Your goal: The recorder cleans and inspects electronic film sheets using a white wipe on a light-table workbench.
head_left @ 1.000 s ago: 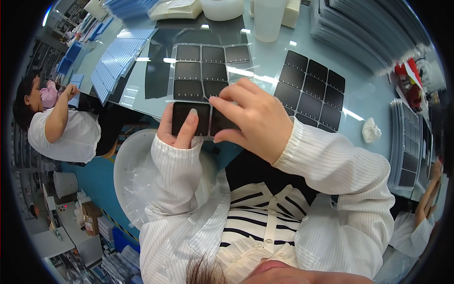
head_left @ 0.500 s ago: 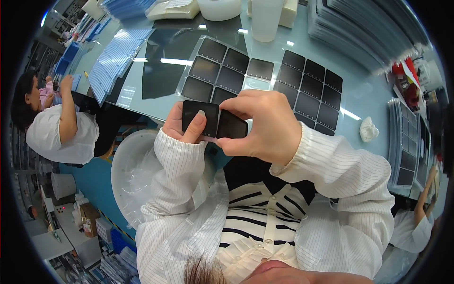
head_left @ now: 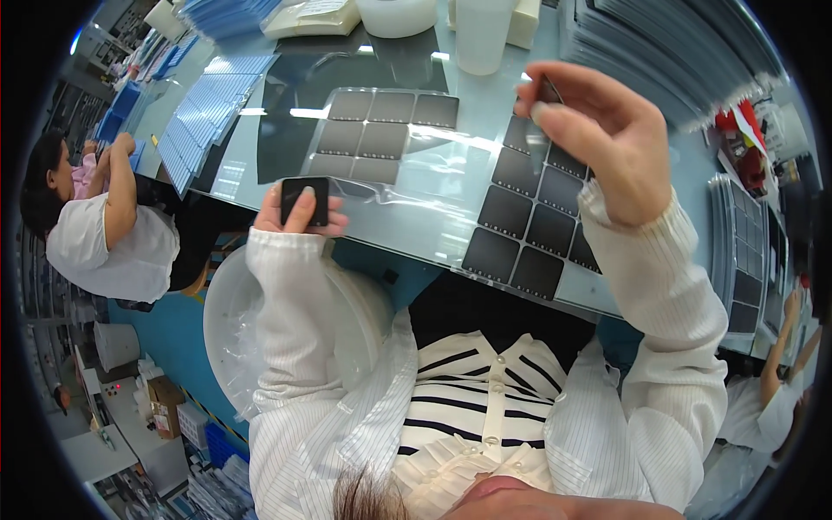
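My left hand [head_left: 302, 213] is closed on a black square plate [head_left: 321, 206] with rounded corners, thumb on its face; I cannot tell if it is one plate or a stack. My right hand [head_left: 615, 143] is raised over the table, pinching a thin dark square piece [head_left: 548, 90] seen nearly edge-on. Beneath that hand lies a clear sheet of dark squares [head_left: 507, 208], reaching the near table edge. A second clear sheet with several dark squares [head_left: 364, 134] and a bare stretch on its right lies beyond my left hand.
A white tub with clear plastic scraps [head_left: 227, 312] stands below the table's near edge. Stacked clear sheets [head_left: 663, 52] sit at the far right, near a translucent cup [head_left: 481, 39]. Blue-white strips [head_left: 212, 113] lie left. A co-worker in white [head_left: 117, 225] sits at the left.
My hands have parted: the left drew leftward with the black plate, the right went right and away with the thin piece. Both sheets of squares have shifted on the table.
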The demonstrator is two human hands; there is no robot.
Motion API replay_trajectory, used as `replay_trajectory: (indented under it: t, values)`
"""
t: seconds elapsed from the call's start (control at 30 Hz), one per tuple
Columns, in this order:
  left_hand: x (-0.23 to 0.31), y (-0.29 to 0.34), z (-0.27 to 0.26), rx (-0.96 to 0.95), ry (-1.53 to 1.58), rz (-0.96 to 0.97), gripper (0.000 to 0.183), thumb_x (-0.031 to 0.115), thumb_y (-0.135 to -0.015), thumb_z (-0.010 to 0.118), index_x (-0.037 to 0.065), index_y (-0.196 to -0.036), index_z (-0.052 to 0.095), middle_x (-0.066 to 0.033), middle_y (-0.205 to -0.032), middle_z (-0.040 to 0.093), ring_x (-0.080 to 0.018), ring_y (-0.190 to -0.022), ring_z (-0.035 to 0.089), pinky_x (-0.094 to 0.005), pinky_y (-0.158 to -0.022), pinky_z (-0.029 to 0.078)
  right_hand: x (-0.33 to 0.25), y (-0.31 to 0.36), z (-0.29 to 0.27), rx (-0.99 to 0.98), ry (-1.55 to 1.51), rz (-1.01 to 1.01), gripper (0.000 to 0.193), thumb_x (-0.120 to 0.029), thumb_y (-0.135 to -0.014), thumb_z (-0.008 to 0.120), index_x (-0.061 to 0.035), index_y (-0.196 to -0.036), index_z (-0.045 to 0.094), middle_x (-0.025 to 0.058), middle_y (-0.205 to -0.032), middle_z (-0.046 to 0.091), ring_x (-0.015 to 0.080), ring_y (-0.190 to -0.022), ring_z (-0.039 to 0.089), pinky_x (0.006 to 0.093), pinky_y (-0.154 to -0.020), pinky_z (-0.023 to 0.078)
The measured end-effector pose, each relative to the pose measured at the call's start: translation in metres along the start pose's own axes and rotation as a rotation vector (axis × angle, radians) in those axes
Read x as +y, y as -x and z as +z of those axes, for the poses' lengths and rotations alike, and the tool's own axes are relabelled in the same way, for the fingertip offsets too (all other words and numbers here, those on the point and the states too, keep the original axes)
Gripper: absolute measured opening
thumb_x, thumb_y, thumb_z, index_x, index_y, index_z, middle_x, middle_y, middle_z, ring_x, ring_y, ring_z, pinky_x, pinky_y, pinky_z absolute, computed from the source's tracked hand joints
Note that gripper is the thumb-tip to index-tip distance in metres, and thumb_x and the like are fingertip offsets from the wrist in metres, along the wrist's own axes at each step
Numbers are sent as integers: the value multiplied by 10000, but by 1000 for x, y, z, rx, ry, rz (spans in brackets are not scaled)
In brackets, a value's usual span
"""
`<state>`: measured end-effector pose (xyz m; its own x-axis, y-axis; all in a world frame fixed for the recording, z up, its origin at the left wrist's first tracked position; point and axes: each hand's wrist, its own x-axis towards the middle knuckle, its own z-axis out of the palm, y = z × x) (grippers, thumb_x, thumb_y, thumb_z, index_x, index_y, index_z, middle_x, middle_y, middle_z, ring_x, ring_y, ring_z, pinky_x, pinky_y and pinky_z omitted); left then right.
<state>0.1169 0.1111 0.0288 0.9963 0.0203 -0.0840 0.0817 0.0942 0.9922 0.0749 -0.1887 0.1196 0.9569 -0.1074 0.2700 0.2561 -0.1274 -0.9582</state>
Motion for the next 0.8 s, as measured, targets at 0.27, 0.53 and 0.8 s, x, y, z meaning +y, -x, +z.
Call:
replay_trajectory:
  t: [0.27,0.53,0.8]
  values:
    - [-32,-52,-65,92,-53,133,223,185,-908,579,83,-1099,524,-112,-810,667,-134,-558,606,-227,-517,487,4,93,-63,80,513,-60,501,-48,-619,679,4,-1112,603,93,-992,611,184,-916,601,288,-820,488]
    - [-43,-100,-101,165,-335,237,485,164,-830,682,87,-1259,469,-99,-1143,565,-193,-952,592,-302,-766,508,32,162,-63,-38,913,-51,593,-94,-558,767,22,-1114,597,151,-953,560,263,-770,586,310,-669,500]
    - [-20,-26,-30,301,-695,551,350,170,-846,667,37,-1154,567,-109,-1190,566,-172,-1021,555,-288,-895,430,58,168,-45,-18,967,-278,327,-153,-636,774,13,-895,665,147,-900,677,268,-862,665,315,-695,546]
